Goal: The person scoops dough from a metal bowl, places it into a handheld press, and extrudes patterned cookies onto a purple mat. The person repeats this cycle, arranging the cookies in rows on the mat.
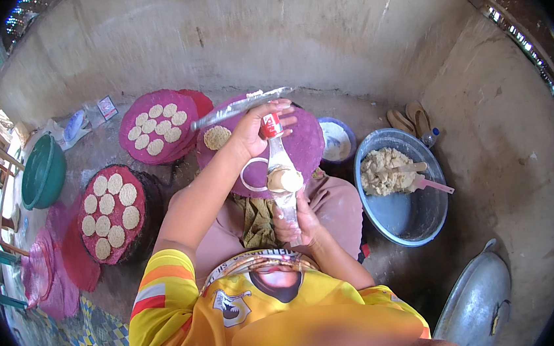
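Note:
My left hand is raised over a round purple sheet. It holds a small red-labelled object, and a long flat grey strip lies across its fingers. Lower down, my right hand grips the pale, shiny handle of a tool. Cream dough sits on this tool between my hands; a whitish blade-like part reaches up towards the red label. Where the pieces join is unclear. On the purple sheet are a white ring and a flat textured dough disc.
Left stand stacked round sheets and a red sheet, both bearing several dough discs. Right is a blue-grey basin with dough and a pink-handled spatula. A bowl of white powder stands nearer; a metal lid leans right.

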Demonstrator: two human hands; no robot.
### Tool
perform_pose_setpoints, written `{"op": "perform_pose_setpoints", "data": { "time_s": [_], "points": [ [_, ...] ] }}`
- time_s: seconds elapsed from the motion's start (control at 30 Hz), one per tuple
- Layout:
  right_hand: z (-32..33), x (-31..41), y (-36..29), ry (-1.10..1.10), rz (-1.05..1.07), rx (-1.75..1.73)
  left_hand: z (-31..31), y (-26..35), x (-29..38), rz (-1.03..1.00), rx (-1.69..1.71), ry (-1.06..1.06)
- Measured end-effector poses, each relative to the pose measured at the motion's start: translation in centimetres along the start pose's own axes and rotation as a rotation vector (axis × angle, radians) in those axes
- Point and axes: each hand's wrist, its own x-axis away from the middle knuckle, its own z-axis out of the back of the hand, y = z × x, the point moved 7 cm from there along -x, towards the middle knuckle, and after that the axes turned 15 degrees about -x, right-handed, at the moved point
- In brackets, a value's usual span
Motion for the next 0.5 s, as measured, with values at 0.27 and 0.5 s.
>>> {"op": "perform_pose_setpoints", "data": {
  "time_s": [0.27, 0.5],
  "points": [
    [-1.7, 5.9, -5.7, 0.242, 1.166, 1.112, 2.8, -5.8, 0.6, 0.191, -0.054, 0.219],
    [-5.7, 8.3, -4.2, 0.103, 1.505, 1.698, 2.2, -8.0, 1.3, 0.28, -0.08, 0.219]
  ]
}}
